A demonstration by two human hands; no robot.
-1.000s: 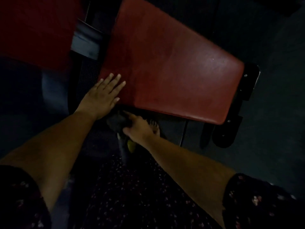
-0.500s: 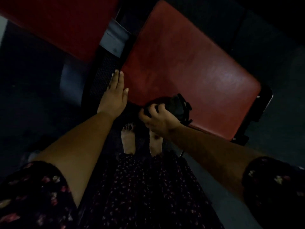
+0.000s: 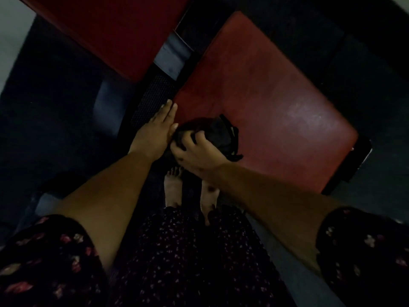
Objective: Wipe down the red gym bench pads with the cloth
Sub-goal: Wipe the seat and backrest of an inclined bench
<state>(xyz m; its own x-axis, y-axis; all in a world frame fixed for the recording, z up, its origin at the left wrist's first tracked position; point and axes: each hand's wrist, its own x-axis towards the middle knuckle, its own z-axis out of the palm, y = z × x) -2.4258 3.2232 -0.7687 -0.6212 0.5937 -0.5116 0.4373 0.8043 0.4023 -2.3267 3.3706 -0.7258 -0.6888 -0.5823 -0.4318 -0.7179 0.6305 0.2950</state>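
Observation:
A red bench pad (image 3: 272,103) fills the middle and right of the head view, lit dimly. A second red pad (image 3: 115,29) lies at the upper left, across a gap. My right hand (image 3: 197,151) grips a bunched dark cloth (image 3: 218,135) on the near corner of the right pad, fingers curled over it. Flat against that pad's left edge rests my left hand (image 3: 157,131), fingers straight and pointing away from me.
A grey bracket (image 3: 172,56) and a dark perforated frame part (image 3: 152,98) sit in the gap between the pads. A black end bracket (image 3: 360,156) sticks out at the pad's right corner. My bare feet (image 3: 173,187) stand on the dark floor below.
My right hand came up from under the pad's edge with the cloth and now holds it on top of the near corner. My left hand slid to the pad's left edge.

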